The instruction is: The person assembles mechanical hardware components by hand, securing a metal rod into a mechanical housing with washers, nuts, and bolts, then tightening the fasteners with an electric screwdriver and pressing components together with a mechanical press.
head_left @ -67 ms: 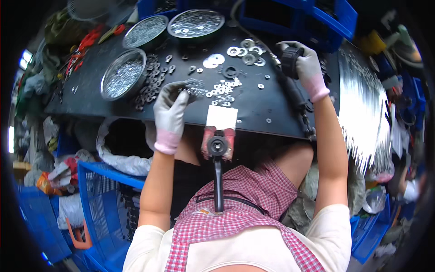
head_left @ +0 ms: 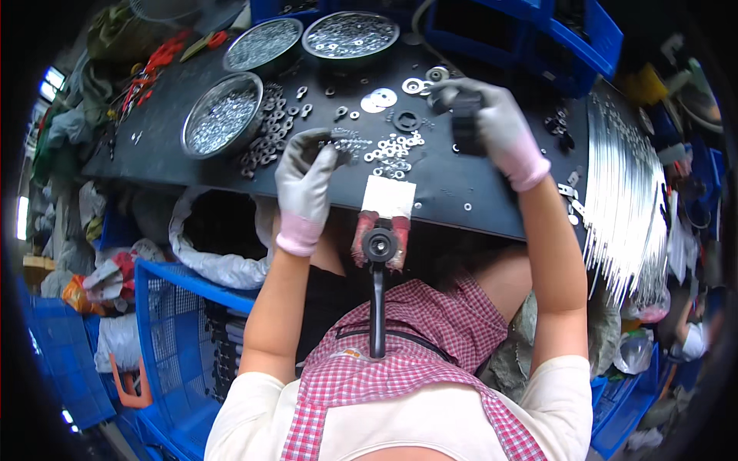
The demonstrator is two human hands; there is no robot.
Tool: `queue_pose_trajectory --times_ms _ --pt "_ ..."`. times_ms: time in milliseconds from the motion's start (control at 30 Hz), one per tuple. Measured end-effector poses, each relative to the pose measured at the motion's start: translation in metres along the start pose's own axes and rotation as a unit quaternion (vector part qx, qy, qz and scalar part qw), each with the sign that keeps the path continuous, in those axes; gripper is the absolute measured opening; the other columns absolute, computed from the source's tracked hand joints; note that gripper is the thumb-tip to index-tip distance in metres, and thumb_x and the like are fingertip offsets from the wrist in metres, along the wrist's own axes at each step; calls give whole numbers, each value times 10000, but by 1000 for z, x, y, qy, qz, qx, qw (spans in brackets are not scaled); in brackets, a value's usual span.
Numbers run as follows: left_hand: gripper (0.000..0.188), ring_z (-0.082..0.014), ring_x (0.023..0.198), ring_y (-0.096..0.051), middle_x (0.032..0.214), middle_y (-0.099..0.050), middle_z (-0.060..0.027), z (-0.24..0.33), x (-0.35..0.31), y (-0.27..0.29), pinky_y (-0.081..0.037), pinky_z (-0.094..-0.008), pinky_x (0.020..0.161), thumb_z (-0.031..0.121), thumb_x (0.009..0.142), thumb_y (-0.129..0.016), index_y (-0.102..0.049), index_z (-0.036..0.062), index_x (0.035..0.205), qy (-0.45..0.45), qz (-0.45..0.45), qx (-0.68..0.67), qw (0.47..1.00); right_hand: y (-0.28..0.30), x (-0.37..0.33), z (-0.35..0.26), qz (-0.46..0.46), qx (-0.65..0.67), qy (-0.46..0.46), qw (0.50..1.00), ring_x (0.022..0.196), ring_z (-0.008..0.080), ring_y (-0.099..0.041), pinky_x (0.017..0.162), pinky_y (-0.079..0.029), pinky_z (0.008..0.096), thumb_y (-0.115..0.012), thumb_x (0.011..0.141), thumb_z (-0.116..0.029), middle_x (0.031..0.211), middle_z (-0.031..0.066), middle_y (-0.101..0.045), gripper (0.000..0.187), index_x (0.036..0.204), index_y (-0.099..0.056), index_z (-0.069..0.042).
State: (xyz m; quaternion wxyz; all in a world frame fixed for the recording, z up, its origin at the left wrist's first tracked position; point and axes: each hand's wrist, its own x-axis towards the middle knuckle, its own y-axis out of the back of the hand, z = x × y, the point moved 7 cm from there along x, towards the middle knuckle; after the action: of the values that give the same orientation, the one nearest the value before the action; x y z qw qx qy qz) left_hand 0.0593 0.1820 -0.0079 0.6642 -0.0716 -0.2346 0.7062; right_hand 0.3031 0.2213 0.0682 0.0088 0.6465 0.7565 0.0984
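Observation:
My gloved left hand (head_left: 304,188) hovers at the pile of small screws (head_left: 350,144). Its thumb and fingers are curled together, and whatever they hold is too small to make out. My gloved right hand (head_left: 501,127), raised over the right part of the table, grips a black hand tool (head_left: 466,123) with a thick body, smeared by motion. Between the hands, at the table's front edge, a white block (head_left: 389,197) sits at a red-jawed clamp (head_left: 380,240) with a black handle. Small white washers (head_left: 393,147) lie just beyond the block.
Metal bowls of small parts (head_left: 223,115) stand at the back left, beside scattered metal fittings (head_left: 277,127). Larger discs (head_left: 379,100) and a black ring (head_left: 407,121) lie mid-table. Long metal rods (head_left: 626,200) cover the right end. Blue bins (head_left: 492,46) line the back.
My right hand has swung the black tool left and slightly nearer, its long part no longer showing along the table. My left hand stays by the screws. The whole view has shifted slightly.

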Motion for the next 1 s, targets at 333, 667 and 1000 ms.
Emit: queue_pose_trajectory --times_ms 333,667,1000 --pt "163 -171 891 -651 995 -649 -111 -11 -5 -4 -540 -315 816 53 946 -539 -525 11 1103 21 -14 -12 1000 -94 -31 47 -28 181 -85 980 763 80 -615 703 -504 224 -559 824 40 873 38 -657 193 1003 -625 13" --pt "179 -116 714 -627 804 -670 -62 14 72 9 -496 -247 683 177 880 -673 -619 15 933 -63 19 243 968 -46 -81 -8 219 -35 258 940 836 104 -608 779 -478 234 -582 786 112 908 56 -645 254 1017 -596 9" --pt "378 -149 1130 -548 1216 -581 -89 43 18 -28 -416 -288 951 15 848 -585 -558 -10 1224 -60 -168 297 938 -56 -127 8 94 -20 56 994 702 127 -640 653 -501 261 -695 774 -30 821 61 -674 139 909 -667 -13"
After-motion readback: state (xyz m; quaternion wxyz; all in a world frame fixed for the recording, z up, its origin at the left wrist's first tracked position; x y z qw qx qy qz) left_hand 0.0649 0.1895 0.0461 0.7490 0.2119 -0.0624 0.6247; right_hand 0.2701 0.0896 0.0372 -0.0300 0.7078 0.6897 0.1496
